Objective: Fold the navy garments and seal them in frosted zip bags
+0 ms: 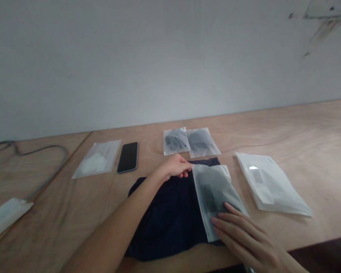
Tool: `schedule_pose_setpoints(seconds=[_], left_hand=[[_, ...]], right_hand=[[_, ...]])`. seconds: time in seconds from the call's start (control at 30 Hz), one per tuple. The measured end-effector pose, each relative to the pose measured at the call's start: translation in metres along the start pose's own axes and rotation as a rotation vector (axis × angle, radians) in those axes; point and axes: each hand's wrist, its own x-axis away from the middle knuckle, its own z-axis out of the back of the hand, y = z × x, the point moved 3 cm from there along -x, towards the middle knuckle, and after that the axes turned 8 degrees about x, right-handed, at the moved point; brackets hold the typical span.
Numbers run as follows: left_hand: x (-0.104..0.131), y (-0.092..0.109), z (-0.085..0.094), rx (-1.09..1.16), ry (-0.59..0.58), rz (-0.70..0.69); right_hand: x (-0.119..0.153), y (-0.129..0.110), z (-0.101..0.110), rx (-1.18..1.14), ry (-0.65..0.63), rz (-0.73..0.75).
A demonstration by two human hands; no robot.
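Note:
A frosted plastic zip bag [216, 182] with dark contents and a printed block lies on a folded dark navy cloth [167, 220]. My left hand [176, 167] pinches the bag's far left corner, at the end of its zip edge. Flat on the near part of the same bag rests my right hand [244, 231], its fingers stretched out. The cloth spreads out under my left forearm and partly beneath the bag. What exactly the bag contains is blurred by the frosted plastic.
Two smaller frosted bags [176, 141] lie at the back. A larger white bag [272, 185] is on the right. Left of the cloth are a phone [127, 157] and a flat clear bag [98, 159]. A power strip [8, 218] with a grey cable [55, 167] sits far left on the wooden table [82, 212].

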Motion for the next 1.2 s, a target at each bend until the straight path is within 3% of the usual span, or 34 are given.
schedule_pose_setpoints(seconds=[0.1,0.17,0.3,0.43,0.57,0.8,1.03,1.2], left_hand=[[0.014,-0.006,-0.003,-0.082,0.092,-0.066],[0.03,-0.008,-0.006,-0.151,0.176,-0.136],[0.071,-0.009,-0.025,-0.248,0.271,-0.275],[0.098,-0.005,-0.051,-0.213,0.264,-0.361],[0.102,-0.004,-0.069,-0.138,0.302,-0.368],[0.09,-0.01,-0.09,0.026,0.355,-0.358],[0.1,-0.021,-0.085,0.241,0.441,-0.417],[0.11,-0.028,-0.075,0.474,0.498,-0.423]], right_hand=[[-0.001,0.005,0.002,-0.056,0.091,-0.087],[0.0,0.014,0.003,-0.101,0.123,-0.24],[0.004,0.037,-0.005,-0.136,0.066,-0.67],[0.003,0.046,-0.024,-0.166,0.003,-0.862],[0.0,0.041,-0.035,-0.151,0.004,-0.877],[-0.003,0.039,-0.037,-0.068,0.055,-0.83],[-0.008,0.047,-0.036,-0.057,0.106,-0.8],[-0.004,0.064,-0.016,0.018,0.127,-0.745]])
